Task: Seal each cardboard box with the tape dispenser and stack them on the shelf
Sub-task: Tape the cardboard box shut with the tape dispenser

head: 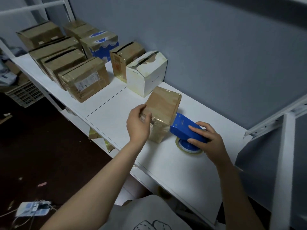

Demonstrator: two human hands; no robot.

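Note:
A small brown cardboard box [163,107] with glossy tape on its near side stands on the white shelf board [174,163]. My left hand [138,122] holds the box's left near corner, fingers curled at the edge. My right hand [206,139] grips the blue tape dispenser [184,128], whose front end touches the box's right side. The tape roll [187,147] shows beneath the dispenser, against the board.
A white box [146,73] and a brown box [126,58] with open top slits stand behind. Several more cardboard boxes [69,60] are grouped at the far left. A white metal frame post [282,163] rises at right. A plastic crate [25,95] sits on the dark floor.

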